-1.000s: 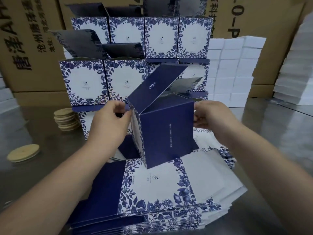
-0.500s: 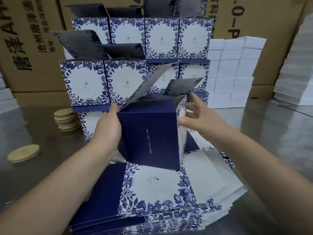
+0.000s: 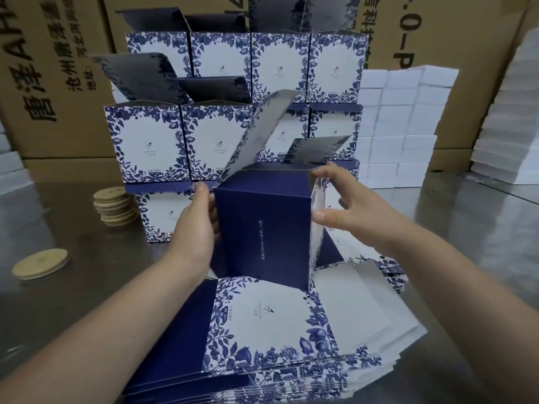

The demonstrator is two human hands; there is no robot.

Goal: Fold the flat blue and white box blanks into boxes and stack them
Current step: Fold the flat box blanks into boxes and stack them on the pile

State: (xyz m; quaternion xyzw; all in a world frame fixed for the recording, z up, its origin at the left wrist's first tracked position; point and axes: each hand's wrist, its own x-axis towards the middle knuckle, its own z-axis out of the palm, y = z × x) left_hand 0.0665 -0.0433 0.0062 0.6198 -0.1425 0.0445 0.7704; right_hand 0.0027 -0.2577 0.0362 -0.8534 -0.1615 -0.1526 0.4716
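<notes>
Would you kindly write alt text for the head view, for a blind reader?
A left hand and right hand hold a half-folded navy box upright over flat blanks, top flaps open. Behind, finished boxes stand stacked on a metal table, round discs at left.

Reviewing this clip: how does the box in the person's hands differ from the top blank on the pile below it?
The held box stands folded up with top flaps open; the top blank lies flat. The held box turns a plain navy side to the camera; the top blank shows its white floral panel. Both carry the same blue-and-white print.
</notes>
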